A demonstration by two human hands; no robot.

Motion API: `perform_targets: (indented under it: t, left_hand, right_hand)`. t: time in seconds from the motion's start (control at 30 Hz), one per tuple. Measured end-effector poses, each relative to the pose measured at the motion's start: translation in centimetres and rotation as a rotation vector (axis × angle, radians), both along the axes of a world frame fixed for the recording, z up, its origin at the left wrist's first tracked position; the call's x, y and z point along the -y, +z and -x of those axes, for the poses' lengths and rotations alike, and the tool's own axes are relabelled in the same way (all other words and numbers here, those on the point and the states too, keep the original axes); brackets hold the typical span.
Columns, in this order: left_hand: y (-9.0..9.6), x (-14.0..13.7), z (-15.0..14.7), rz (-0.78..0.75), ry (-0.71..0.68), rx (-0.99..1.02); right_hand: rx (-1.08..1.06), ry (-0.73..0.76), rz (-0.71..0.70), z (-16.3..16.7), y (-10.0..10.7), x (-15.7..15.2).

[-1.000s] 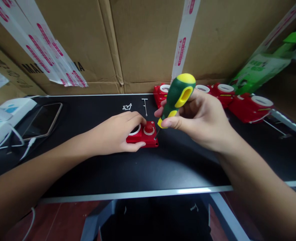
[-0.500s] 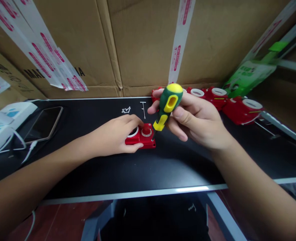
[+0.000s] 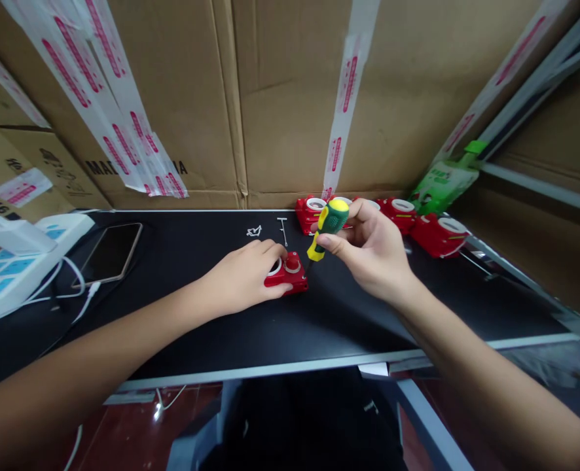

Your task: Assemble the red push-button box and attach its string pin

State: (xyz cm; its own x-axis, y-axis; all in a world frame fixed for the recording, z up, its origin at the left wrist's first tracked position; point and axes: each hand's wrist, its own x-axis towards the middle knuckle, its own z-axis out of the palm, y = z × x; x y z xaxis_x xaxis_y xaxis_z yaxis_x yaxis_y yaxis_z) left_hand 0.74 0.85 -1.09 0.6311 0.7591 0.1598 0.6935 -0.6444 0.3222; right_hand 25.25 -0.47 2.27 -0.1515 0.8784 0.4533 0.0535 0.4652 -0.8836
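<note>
A small red device (image 3: 297, 282) with a red knob and a white ring lies on the black table, partly covered by my left hand (image 3: 243, 275). That hand is closed around its left side, thumb along the near edge. My right hand (image 3: 376, 252) grips a green and yellow screwdriver (image 3: 332, 218), tilted with its handle up and to the right. The screwdriver's dark shaft points down at the device's right end; whether the tip touches a screw I cannot tell. Behind the device lie a thin T-shaped metal piece (image 3: 283, 231) and a small white piece (image 3: 254, 231).
Several red devices with white rings (image 3: 440, 237) stand along the back right. Beside them leans a green pouch (image 3: 444, 183). On the left are a phone (image 3: 113, 250) and a white power strip (image 3: 69, 229) with cables. A cardboard box (image 3: 285, 98) walls off the back.
The view has shifted, so the table sits differently in frame. My right hand has turned on the screwdriver, its fingers now curled closer round the handle. My left hand keeps holding the device.
</note>
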Motion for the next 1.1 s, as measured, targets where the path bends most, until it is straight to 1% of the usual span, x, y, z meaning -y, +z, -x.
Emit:
perform_targets:
  t: [0.07, 0.13, 0.2, 0.27, 0.33, 0.47, 0.53, 0.57, 0.63, 0.7, 0.73, 0.77, 0.8, 0.87, 0.9, 1.0, 1.1]
  left_hand:
    - [-0.2, 0.5, -0.4, -0.009, 0.052, -0.012]
    - [-0.3, 1.2, -0.8, -0.035, 0.114, -0.032]
    - [-0.4, 1.7, -1.1, -0.084, 0.169, -0.06]
    - [-0.4, 2.0, -1.2, -0.134, 0.178, -0.092]
    - [-0.3, 1.9, -1.1, -0.143, 0.132, -0.105]
    - [-0.1, 0.9, -0.5, -0.07, 0.025, -0.051]
    - [-0.1, 0.4, -0.3, -0.066, -0.008, -0.036]
    - [-0.1, 0.3, -0.2, -0.072, -0.023, -0.035]
    - [-0.1, 0.1, 0.0, -0.084, -0.053, -0.041]
    - [-0.1, 0.1, 0.2, -0.094, -0.1, -0.066]
    - [-0.1, 0.1, 0.4, -0.095, -0.132, -0.081]
    - [-0.1, 0.1, 0.5, -0.101, -0.166, -0.093]
    - [-0.1, 0.1, 0.6, -0.116, -0.2, -0.099]
    - [0.0, 0.1, 0.8, -0.187, -0.266, -0.099]
    - [0.0, 0.1, 0.8, -0.239, -0.298, -0.101]
    - [0.0, 0.0, 0.9, -0.356, -0.387, -0.118]
    - [0.0, -0.2, 1.0, -0.37, -0.433, -0.102]
  right_hand:
    - [0.01, -0.108, -0.022, 0.4, -0.6, 0.0]
    - [0.023, -0.174, -0.045, 0.8, -1.0, 0.0]
    - [0.022, -0.209, -0.065, 1.1, -1.1, -0.1]
    - [0.021, -0.217, -0.065, 1.2, -1.1, -0.2]
    - [0.019, -0.189, -0.051, 1.1, -0.9, -0.3]
    - [0.079, -0.014, -0.015, 0.6, -0.2, -0.2]
    - [0.126, 0.021, -0.026, 0.5, 0.3, -0.1]
    - [0.125, 0.003, -0.047, 0.5, 0.7, -0.1]
    - [0.063, -0.077, -0.115, 0.2, 1.5, -0.4]
    - [-0.005, -0.162, -0.192, -0.6, 2.3, -1.3]
    - [-0.001, -0.198, -0.229, -1.2, 2.6, -2.0]
    - [0.052, -0.204, -0.246, -1.9, 2.8, -2.8]
    - [0.163, -0.207, -0.242, -2.6, 2.8, -3.7]
    - [0.582, -0.218, -0.227, -3.9, 2.4, -5.1]
    - [0.695, -0.18, -0.204, -4.3, 2.0, -5.6]
    - [0.95, -0.051, -0.148, -4.5, 0.2, -6.0]
    - [1.168, 0.006, -0.129, -3.7, -1.5, -5.4]
